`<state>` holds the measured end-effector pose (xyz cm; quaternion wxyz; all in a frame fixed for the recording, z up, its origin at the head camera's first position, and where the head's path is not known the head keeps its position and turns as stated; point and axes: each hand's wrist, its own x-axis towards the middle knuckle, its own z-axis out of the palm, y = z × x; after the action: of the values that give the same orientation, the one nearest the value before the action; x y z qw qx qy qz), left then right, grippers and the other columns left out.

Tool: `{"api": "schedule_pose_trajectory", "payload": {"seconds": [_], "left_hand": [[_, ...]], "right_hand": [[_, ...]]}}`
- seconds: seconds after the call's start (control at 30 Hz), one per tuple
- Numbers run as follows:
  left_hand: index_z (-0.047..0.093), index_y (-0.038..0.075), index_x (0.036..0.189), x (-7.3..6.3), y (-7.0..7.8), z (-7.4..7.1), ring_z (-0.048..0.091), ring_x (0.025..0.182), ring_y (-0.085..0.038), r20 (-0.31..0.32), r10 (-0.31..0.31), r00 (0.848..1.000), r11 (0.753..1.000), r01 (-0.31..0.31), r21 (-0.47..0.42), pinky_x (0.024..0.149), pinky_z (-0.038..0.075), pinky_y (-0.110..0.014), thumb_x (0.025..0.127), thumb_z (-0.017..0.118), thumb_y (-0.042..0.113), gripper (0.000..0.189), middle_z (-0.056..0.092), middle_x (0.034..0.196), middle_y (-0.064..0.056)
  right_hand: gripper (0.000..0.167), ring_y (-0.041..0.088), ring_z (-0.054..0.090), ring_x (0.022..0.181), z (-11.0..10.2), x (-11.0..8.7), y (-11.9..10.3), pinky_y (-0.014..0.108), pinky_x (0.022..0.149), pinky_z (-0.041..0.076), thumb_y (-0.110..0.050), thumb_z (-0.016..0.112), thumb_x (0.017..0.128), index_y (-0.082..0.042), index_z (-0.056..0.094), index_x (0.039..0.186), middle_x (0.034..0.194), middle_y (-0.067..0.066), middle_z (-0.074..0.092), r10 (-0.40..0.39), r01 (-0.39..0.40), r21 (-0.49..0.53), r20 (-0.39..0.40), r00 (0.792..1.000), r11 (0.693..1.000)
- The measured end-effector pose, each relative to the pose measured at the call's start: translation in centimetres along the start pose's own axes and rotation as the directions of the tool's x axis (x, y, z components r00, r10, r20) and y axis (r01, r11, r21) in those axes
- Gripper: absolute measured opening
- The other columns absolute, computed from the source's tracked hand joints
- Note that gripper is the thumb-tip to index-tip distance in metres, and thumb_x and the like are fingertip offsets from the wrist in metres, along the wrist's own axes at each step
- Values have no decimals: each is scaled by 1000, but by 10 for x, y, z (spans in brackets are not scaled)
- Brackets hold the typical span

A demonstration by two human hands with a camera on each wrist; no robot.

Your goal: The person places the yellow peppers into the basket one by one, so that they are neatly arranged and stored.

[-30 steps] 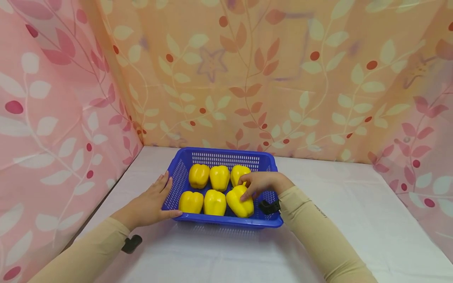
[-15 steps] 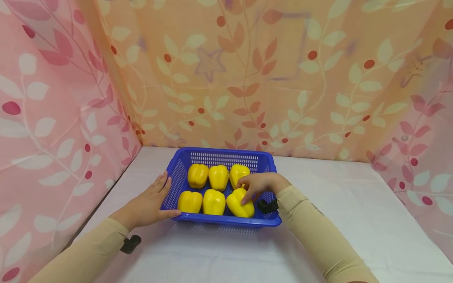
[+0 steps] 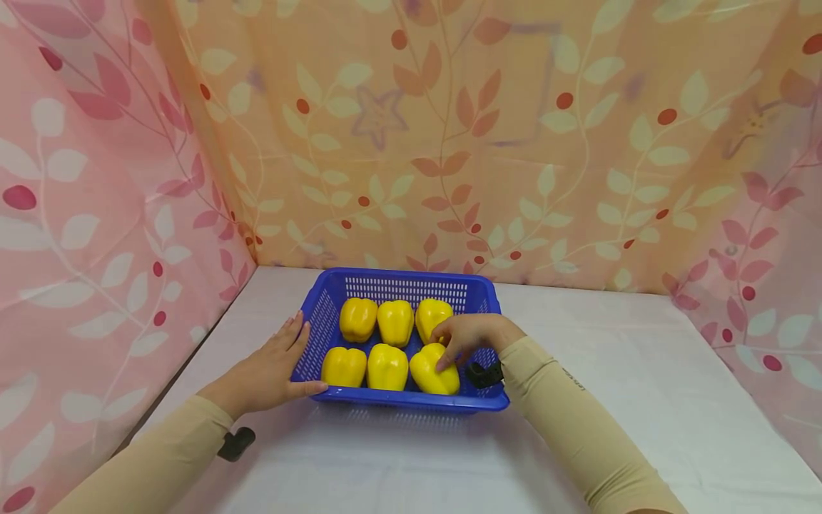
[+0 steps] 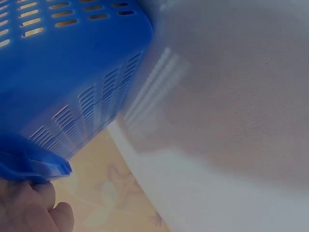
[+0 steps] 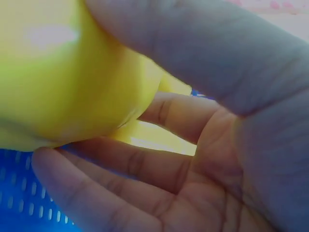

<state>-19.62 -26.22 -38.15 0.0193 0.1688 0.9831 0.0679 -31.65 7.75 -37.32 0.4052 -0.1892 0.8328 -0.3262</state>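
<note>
A blue perforated plastic basket (image 3: 398, 400) holds yellow bell peppers in two rows of three. With thumb and fingers, my right hand (image 3: 472, 334) grips the front-right bell pepper (image 3: 429, 373), which leans to one side. In the right wrist view, the thumb lies over this bell pepper (image 5: 63, 82) while the fingers (image 5: 130, 162) reach beneath it. My left hand (image 3: 268, 370) rests at the basket's left side, fingers extended along the rim and thumb on the front corner. From the left wrist, the basket's outer wall (image 4: 63, 72) fills the upper left.
The back row has a left pepper (image 3: 358, 320), a middle one (image 3: 395, 323) and a right one (image 3: 432, 314). Two others, a left pepper (image 3: 344, 368) and a middle one (image 3: 387, 368), stand in front. A white-covered table (image 3: 597, 343) meets flowered curtains (image 3: 449, 143).
The pepper in my right hand has sunk slightly lower in the basket, and its lean has shifted a little. My left hand keeps its place at the basket.
</note>
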Motion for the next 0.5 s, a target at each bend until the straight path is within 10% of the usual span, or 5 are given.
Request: {"api": "schedule_pose_trajectory", "payload": {"seconds": [0.5], "left_hand": [[17,-5,143,-2,5,-6,6,137,-40,10,1,1000,1000,0,-7,106,18,-55,72,39,80,113,1,151,-22]], "right_hand": [[41,24,64,82,0,0,-1,35,73,55,-31,77,71,-9,60,101,97,9,59,48,-52,-57,-62,997,997]]}}
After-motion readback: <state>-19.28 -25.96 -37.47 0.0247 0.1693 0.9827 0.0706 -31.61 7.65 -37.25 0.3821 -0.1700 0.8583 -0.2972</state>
